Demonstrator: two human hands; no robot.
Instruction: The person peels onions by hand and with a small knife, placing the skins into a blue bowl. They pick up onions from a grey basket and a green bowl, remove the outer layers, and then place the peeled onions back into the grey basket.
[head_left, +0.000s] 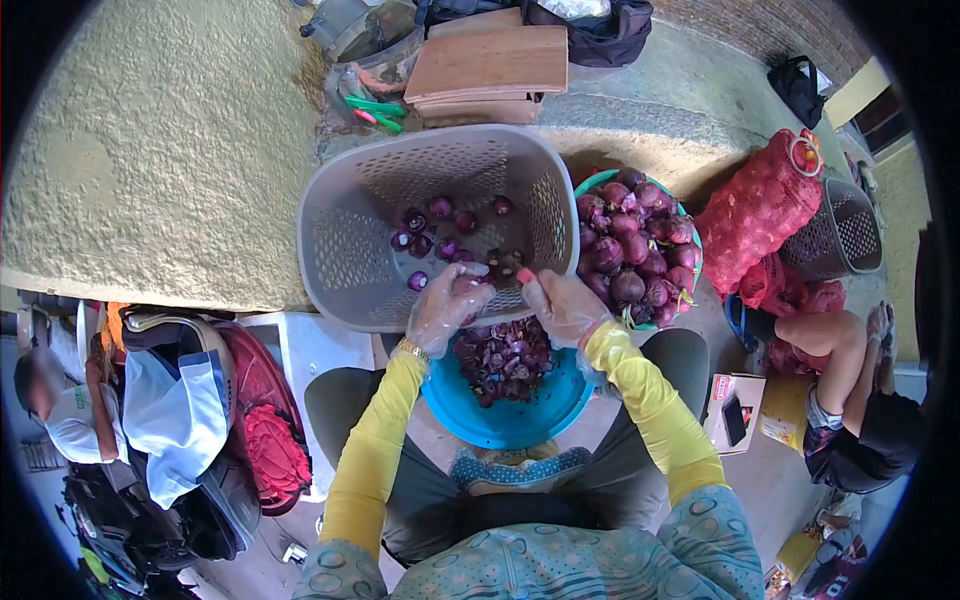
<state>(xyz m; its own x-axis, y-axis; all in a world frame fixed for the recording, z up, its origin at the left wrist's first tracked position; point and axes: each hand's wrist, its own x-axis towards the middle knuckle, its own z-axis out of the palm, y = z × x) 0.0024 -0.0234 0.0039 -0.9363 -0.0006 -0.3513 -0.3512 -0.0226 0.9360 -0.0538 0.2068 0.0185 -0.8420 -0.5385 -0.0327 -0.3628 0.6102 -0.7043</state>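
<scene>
My left hand (447, 308), in a clear plastic glove, is wrapped round a purple onion (472, 284) over the near rim of a grey perforated basket (345, 235). My right hand (568, 306), also gloved, holds a small tool with a red handle (526, 275), pointing toward the left hand; its blade cannot be made out. Several peeled purple onions (441, 207) lie in the basket. Beneath my hands, a blue basin (465, 420) holds onion skins and trimmings (510, 362). A green-rimmed tub (697, 262) heaped with unpeeled onions (630, 248) stands right of the basket.
Red mesh sacks (760, 215) of onions and another grey basket (852, 225) stand at right, near a seated person (845, 350). A cardboard box (730, 440) bears a phone. Wooden boards (490, 65) lie beyond the basket. Another person (80, 415) is at far left.
</scene>
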